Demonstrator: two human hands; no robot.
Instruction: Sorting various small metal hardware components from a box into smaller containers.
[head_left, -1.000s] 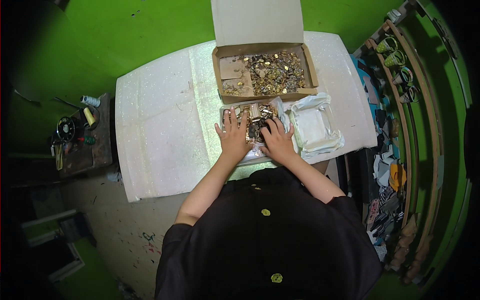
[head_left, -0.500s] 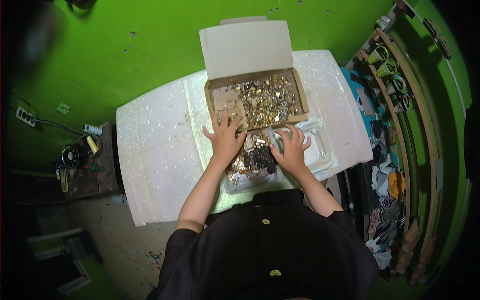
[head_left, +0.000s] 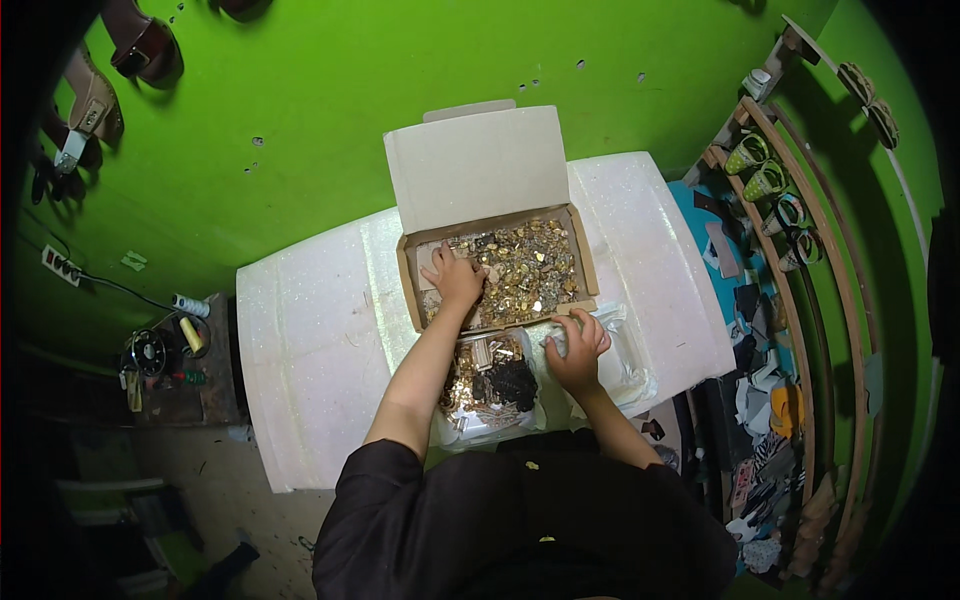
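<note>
While the left hand (head_left: 456,279) rests, fingers half-bent, in the plain-lidded box (head_left: 584,252), the right hand (head_left: 577,354) half-curls beside it, both grips unclear.

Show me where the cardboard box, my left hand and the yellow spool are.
Cardboard box (head_left: 478,168), head view: on its raised lid.
Left hand (head_left: 457,281), head view: on the back of the hand.
Yellow spool (head_left: 190,333), head view: on its middle.

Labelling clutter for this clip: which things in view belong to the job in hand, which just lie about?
Likely in use:
- open brown cardboard box, left hand inside
- small gold and silver metallic pieces
- clear rectangular plastic container
- shallow white rectangular tray, right hand at its edge

Likely lying about:
- yellow cylindrical thread spool
- flat orange scrap
</note>
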